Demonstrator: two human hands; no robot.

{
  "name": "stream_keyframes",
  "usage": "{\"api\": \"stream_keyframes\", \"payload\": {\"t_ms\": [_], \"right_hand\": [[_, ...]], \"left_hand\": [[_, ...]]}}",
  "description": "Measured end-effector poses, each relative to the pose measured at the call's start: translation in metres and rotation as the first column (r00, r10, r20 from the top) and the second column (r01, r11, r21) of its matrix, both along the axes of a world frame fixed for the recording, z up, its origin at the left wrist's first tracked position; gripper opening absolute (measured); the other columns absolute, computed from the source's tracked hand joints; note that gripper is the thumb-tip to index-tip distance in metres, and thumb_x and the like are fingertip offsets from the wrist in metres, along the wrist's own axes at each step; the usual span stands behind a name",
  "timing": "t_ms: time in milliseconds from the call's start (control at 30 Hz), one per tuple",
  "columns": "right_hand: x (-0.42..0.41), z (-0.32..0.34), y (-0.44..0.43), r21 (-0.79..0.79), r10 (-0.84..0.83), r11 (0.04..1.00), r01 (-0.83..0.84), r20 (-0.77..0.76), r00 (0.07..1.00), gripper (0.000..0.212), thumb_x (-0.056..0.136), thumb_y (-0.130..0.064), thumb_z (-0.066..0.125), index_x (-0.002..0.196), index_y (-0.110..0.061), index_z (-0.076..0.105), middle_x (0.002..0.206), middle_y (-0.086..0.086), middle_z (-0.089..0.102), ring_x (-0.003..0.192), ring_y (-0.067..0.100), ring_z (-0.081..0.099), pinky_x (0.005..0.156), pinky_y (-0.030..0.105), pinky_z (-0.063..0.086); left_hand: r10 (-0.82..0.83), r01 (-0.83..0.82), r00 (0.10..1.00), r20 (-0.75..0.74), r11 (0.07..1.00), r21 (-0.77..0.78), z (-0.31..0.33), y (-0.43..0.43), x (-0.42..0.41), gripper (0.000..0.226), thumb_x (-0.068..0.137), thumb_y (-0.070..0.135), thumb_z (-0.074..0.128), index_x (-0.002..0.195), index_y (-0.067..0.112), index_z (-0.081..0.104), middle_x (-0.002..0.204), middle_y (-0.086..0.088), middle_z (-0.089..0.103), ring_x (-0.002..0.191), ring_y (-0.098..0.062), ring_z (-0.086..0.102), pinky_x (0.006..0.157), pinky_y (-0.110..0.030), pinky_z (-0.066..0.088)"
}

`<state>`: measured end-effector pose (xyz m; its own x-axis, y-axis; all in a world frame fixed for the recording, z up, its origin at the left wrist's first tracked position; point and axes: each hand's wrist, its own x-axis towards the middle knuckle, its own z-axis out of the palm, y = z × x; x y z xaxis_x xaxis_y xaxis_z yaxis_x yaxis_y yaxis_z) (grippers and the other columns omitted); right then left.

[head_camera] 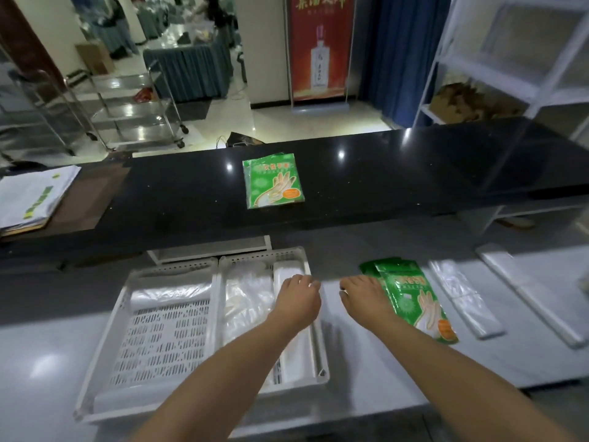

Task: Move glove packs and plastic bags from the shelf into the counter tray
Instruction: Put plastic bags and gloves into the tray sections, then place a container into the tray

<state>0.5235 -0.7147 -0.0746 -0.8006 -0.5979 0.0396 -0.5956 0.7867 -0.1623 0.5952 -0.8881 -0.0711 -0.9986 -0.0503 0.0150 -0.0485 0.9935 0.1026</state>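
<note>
Head view: the white tray (214, 314) sits on the grey surface (366, 365), with plastic bags (248, 301) in both compartments. The left hand (298, 301) hangs over the right compartment, fingers curled down. The right hand (363, 298) is beside it, at the edge of the green glove packs (414, 301). I cannot tell whether either hand grips anything. Loose bags (462, 301) lie further right. Another glove pack (272, 183) lies on the black ledge (398, 173).
</note>
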Motion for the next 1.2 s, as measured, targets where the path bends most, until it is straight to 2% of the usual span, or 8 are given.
{"api": "stream_keyframes", "payload": {"t_ms": [167,333,433,533,633,833,1033,1200], "right_hand": [[-0.012,0.022,0.092,0.024,-0.167,0.986,0.167,-0.025,0.986,0.016,0.092,-0.023,0.046,0.092,-0.020,0.061,0.097,0.003,0.068,0.097,0.029,0.060,0.080,0.039,0.039],[-0.023,0.027,0.222,0.022,-0.316,0.948,0.316,-0.022,0.949,0.023,0.094,-0.028,0.044,0.085,-0.018,0.063,0.087,0.008,0.070,0.085,0.032,0.064,0.071,0.037,0.042],[-0.028,0.028,0.302,0.100,-0.343,0.933,0.346,-0.046,0.938,0.022,0.096,-0.023,0.039,0.089,-0.018,0.059,0.090,0.005,0.069,0.084,0.029,0.064,0.069,0.036,0.041],[-0.032,0.028,0.374,0.096,-0.416,0.904,0.416,-0.025,0.909,0.024,0.099,-0.022,0.037,0.096,-0.016,0.059,0.092,0.004,0.069,0.086,0.028,0.064,0.073,0.037,0.044],[-0.032,0.030,0.439,0.040,-0.488,0.872,0.487,-0.007,0.873,0.026,0.099,-0.026,0.039,0.095,-0.013,0.061,0.090,0.006,0.069,0.080,0.028,0.064,0.066,0.034,0.043],[-0.036,0.038,0.533,-0.004,-0.589,0.807,0.591,0.069,0.805,0.021,0.098,-0.025,0.041,0.082,-0.017,0.050,0.091,0.004,0.069,0.081,0.027,0.062,0.063,0.033,0.035],[-0.065,0.054,0.588,-0.089,-0.672,0.727,0.681,0.109,0.732,0.028,0.099,-0.021,0.039,0.111,-0.015,0.063,0.106,0.004,0.070,0.094,0.026,0.063,0.084,0.037,0.050],[-0.104,0.066,0.620,-0.081,-0.688,0.718,0.692,0.068,0.722,0.032,0.100,-0.021,0.042,0.128,-0.022,0.058,0.111,0.001,0.067,0.098,0.022,0.063,0.085,0.037,0.053]], "left_hand": [[-0.141,0.141,0.990,0.009,0.986,-0.086,0.025,0.079,-0.033,0.028,0.092,0.011,0.044,0.112,0.019,0.061,0.104,-0.006,0.070,0.099,-0.033,0.063,0.084,-0.036,0.040],[-0.240,0.247,0.967,0.082,0.966,-0.076,0.031,0.200,-0.061,0.043,0.086,0.007,0.048,0.125,0.022,0.058,0.106,-0.010,0.071,0.101,-0.033,0.065,0.083,-0.036,0.046],[-0.324,0.332,0.941,0.102,0.940,-0.077,0.030,0.275,-0.078,0.052,0.083,0.009,0.050,0.133,0.024,0.054,0.109,-0.009,0.071,0.103,-0.034,0.065,0.088,-0.037,0.046],[-0.369,0.379,0.923,0.111,0.921,-0.085,0.031,0.345,-0.092,0.047,0.084,0.011,0.053,0.131,0.020,0.052,0.108,-0.011,0.070,0.101,-0.035,0.065,0.083,-0.037,0.046],[-0.428,0.435,0.900,0.089,0.896,-0.089,0.031,0.406,-0.107,0.039,0.094,0.022,0.051,0.133,0.017,0.051,0.110,-0.012,0.070,0.101,-0.035,0.064,0.085,-0.038,0.045],[-0.468,0.469,0.882,0.052,0.883,-0.015,0.041,0.501,-0.132,0.033,0.089,0.014,0.039,0.117,0.017,0.056,0.103,-0.007,0.069,0.095,-0.032,0.063,0.078,-0.037,0.043],[-0.498,0.499,0.867,0.019,0.866,-0.027,0.055,0.563,-0.184,0.027,0.088,0.015,0.041,0.110,0.017,0.057,0.103,-0.006,0.064,0.095,-0.031,0.060,0.077,-0.038,0.041],[-0.495,0.497,0.865,-0.083,0.868,0.010,0.071,0.598,-0.246,0.040,0.094,0.022,0.043,0.132,0.021,0.056,0.119,-0.004,0.064,0.106,-0.028,0.058,0.086,-0.041,0.048]]}}
